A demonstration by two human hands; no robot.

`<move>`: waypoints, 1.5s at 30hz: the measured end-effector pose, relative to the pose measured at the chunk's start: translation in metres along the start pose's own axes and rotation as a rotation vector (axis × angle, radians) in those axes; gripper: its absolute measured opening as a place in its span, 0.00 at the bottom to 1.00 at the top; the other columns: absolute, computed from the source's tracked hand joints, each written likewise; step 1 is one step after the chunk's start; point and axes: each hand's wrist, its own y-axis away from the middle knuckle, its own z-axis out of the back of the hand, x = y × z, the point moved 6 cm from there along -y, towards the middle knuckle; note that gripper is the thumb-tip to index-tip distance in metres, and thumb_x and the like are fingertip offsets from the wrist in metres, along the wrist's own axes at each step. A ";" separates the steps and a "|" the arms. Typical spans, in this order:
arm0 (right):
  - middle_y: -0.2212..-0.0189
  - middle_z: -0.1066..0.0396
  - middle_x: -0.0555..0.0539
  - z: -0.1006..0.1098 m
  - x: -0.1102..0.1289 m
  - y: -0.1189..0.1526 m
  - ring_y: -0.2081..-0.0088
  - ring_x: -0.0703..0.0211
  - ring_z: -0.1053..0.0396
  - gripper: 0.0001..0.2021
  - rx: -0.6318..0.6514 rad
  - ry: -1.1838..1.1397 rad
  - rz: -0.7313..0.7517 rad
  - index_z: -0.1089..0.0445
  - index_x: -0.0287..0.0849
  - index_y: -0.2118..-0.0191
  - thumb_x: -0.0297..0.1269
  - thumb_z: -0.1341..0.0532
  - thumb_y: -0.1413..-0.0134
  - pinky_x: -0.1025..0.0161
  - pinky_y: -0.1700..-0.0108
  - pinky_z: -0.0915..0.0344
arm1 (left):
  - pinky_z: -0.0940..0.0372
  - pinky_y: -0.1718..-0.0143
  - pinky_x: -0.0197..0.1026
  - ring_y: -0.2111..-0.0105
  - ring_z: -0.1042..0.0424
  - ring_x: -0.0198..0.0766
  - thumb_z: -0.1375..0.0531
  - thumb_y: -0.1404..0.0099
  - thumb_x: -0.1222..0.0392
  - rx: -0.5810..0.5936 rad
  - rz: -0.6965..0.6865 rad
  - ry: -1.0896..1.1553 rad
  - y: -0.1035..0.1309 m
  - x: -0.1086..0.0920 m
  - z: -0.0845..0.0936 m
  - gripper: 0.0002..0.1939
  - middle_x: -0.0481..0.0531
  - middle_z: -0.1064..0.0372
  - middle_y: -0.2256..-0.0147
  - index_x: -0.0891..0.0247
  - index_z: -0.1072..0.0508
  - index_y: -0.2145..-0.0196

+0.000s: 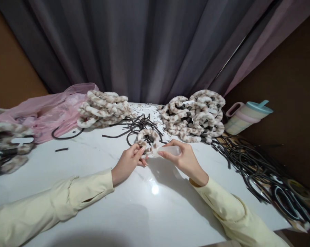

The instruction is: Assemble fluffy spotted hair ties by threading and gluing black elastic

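Note:
A small fluffy white-and-brown ring (pixel 154 136) stands above the middle of the table, its lower left part pinched in my left hand (pixel 131 160). My right hand (pixel 185 159) is closed around a translucent white bottle (pixel 173 150), which lies nearly level with its tip pointing left. The bottle's tip touches or nearly touches the bottom of the ring, close to my left fingertips. Just behind the ring is a loose heap of dark cords (pixel 141 124).
Fluffy ring piles stand at back left (pixel 103 109), back right (pixel 196 115) and far left (pixel 9 144). A pink plastic bag (pixel 50 111) lies behind. On the right are a lidded cup (pixel 244 118) and many tangled black cords (pixel 252 161). A dark curtain (pixel 129 44) hangs behind the table.

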 end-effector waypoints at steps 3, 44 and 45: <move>0.76 0.28 0.48 0.000 -0.002 -0.001 0.74 0.58 0.34 0.12 0.006 -0.005 -0.022 0.30 0.40 0.74 0.45 0.36 0.58 0.65 0.73 0.42 | 0.28 0.69 0.42 0.77 0.30 0.32 0.45 0.41 0.44 -0.001 0.001 -0.006 0.001 0.000 0.000 0.18 0.46 0.33 0.76 0.64 0.40 0.69; 0.75 0.27 0.46 0.006 0.000 -0.002 0.72 0.56 0.32 0.11 0.001 -0.063 -0.068 0.29 0.40 0.75 0.44 0.35 0.60 0.65 0.74 0.40 | 0.29 0.70 0.41 0.77 0.30 0.33 0.43 0.43 0.43 0.009 0.013 0.028 0.003 -0.003 -0.001 0.20 0.50 0.30 0.74 0.65 0.39 0.69; 0.75 0.28 0.46 0.007 0.000 -0.001 0.72 0.56 0.32 0.11 -0.006 -0.067 -0.068 0.29 0.40 0.75 0.43 0.35 0.61 0.65 0.74 0.41 | 0.29 0.70 0.41 0.77 0.30 0.33 0.43 0.43 0.43 0.011 0.013 0.024 0.003 -0.002 -0.001 0.20 0.50 0.30 0.74 0.65 0.39 0.69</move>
